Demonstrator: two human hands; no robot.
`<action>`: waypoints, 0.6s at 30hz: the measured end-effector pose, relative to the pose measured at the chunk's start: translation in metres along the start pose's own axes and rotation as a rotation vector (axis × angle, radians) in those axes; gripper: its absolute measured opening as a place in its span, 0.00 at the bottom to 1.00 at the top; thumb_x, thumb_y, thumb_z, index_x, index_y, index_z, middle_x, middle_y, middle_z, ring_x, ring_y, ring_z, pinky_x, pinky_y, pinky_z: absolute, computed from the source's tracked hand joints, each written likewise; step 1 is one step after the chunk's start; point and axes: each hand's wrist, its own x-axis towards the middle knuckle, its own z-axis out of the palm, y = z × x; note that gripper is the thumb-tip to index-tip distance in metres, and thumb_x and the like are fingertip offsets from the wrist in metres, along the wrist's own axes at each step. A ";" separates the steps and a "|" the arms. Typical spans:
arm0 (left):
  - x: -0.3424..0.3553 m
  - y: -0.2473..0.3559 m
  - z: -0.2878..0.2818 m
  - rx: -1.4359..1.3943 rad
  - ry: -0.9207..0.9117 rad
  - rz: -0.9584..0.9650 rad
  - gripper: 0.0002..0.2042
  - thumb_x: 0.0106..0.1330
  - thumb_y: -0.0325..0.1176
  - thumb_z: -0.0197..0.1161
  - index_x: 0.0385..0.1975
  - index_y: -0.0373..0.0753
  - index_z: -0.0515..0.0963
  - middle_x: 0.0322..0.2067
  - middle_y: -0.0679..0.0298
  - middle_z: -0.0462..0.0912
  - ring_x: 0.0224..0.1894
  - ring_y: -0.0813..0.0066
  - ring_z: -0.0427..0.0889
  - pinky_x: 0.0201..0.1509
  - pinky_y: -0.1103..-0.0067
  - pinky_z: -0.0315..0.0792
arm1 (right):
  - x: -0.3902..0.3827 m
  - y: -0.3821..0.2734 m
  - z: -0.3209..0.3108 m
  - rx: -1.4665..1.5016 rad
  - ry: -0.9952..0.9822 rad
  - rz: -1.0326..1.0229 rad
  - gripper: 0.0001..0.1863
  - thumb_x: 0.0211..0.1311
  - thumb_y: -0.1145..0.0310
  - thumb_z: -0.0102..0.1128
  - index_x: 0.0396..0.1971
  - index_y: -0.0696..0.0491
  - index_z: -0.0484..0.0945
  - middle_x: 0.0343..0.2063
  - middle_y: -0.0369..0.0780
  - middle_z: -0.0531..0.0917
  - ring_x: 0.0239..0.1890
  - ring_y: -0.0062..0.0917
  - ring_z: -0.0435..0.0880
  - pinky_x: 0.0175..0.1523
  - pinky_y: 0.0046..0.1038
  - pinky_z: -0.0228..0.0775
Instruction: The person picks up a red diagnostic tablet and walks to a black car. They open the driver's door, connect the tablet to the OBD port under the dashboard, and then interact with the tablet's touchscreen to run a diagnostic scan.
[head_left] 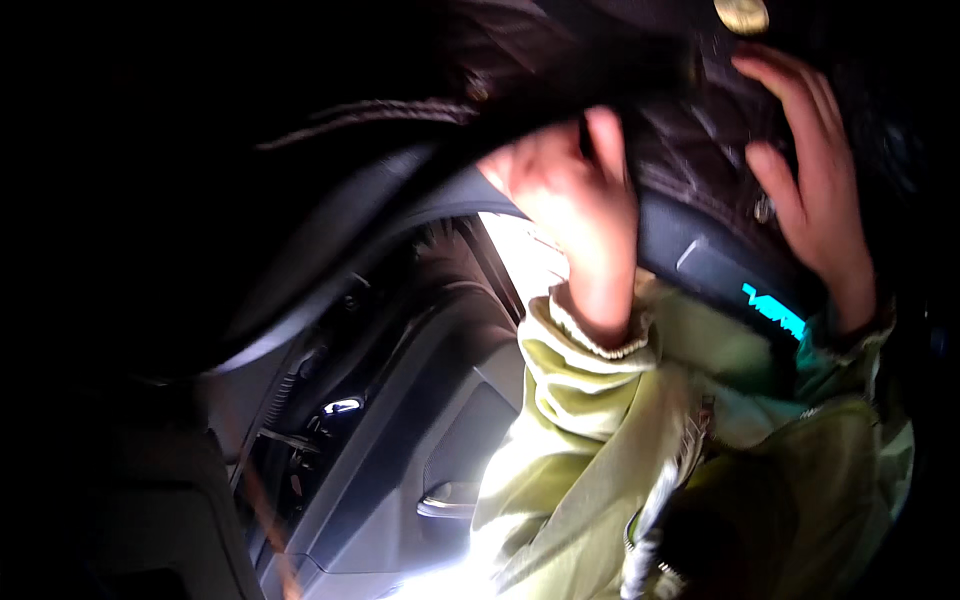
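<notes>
My left hand [575,190], smeared by motion, is closed at a dark, flexible-looking strip [430,170] that curves along a car's door opening. Its thumb points up, and a dark piece shows between thumb and fingers; the fingertips are partly hidden. To the right, my right hand [820,180] is open, thumb and fingers apart, at the edge of a dark brown quilted floor mat [690,135]. Below the mat runs a dark door sill [690,245] with a lit teal marking. Both arms wear light green sleeves.
An opened car door [400,470] with a silver handle [445,502] stands at lower left. A corrugated tube [281,398] and hinge parts show in its gap. A round gold-coloured piece [742,15] is at the top. Deep shadow hides the far left and right.
</notes>
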 end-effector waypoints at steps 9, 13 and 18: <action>-0.009 -0.017 -0.011 -0.256 0.099 0.036 0.07 0.59 0.30 0.68 0.21 0.35 0.83 0.21 0.63 0.82 0.31 0.67 0.77 0.42 0.75 0.67 | -0.006 -0.017 -0.003 -0.300 -0.028 -0.135 0.20 0.59 0.61 0.61 0.44 0.62 0.74 0.50 0.48 0.74 0.54 0.43 0.72 0.58 0.38 0.66; -0.014 -0.025 -0.008 -0.263 0.051 0.123 0.06 0.57 0.31 0.69 0.21 0.37 0.84 0.23 0.65 0.84 0.32 0.70 0.79 0.43 0.76 0.68 | -0.007 -0.016 -0.001 -0.311 -0.025 -0.083 0.19 0.57 0.60 0.62 0.38 0.62 0.75 0.46 0.50 0.75 0.48 0.45 0.73 0.52 0.38 0.69; -0.011 -0.034 -0.013 -0.232 0.025 0.183 0.05 0.57 0.32 0.69 0.22 0.39 0.86 0.22 0.67 0.84 0.31 0.73 0.78 0.43 0.77 0.66 | -0.007 -0.009 0.009 -0.320 0.031 -0.071 0.19 0.55 0.59 0.64 0.37 0.61 0.75 0.44 0.48 0.75 0.47 0.44 0.74 0.49 0.37 0.70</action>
